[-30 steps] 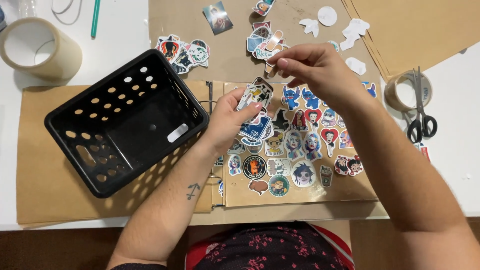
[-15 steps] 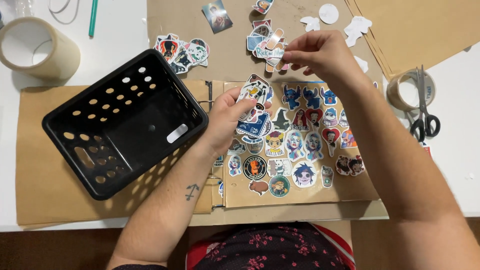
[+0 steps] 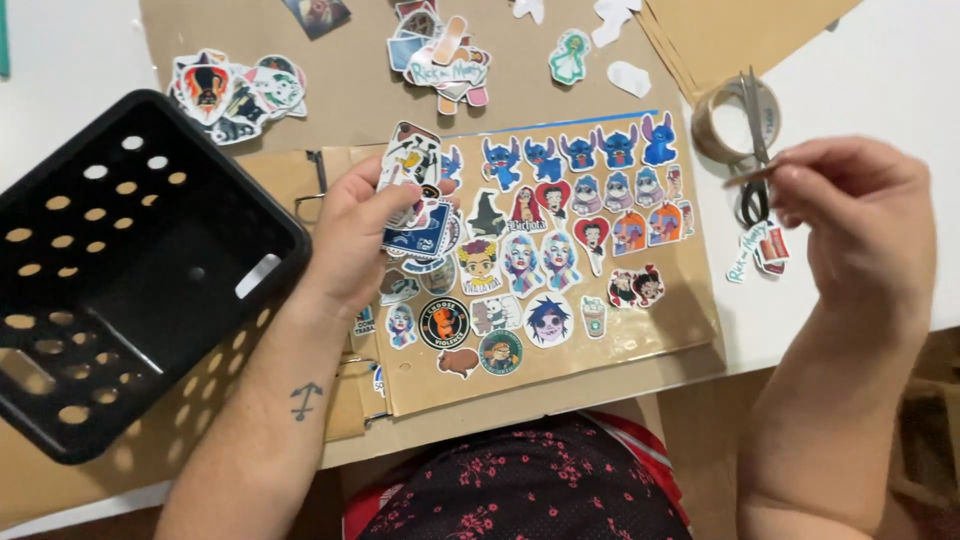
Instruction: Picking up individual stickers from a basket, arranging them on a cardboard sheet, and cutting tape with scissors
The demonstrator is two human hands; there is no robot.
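The crate (image 3: pixel 130 270) at 9 o'clock is black, its walls patterned with round holes. The sticker board (image 3: pixel 560 270) at centre is tan cardboard; four blue cartoon stickers (image 3: pixel 580 150) line its 12 o'clock edge, with red, orange and multicoloured portrait stickers below. The sticker (image 3: pixel 412 160) under the left hand (image 3: pixel 355 235) is white, black and yellow. The tape roll (image 3: pixel 725 120) at 2 o'clock is beige. The worktop (image 3: pixel 880 70) is white. The garment (image 3: pixel 520 490) at 6 o'clock is black with small red flowers.

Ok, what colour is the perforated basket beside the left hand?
Black, seen in the head view: the basket sits just left of the left hand.
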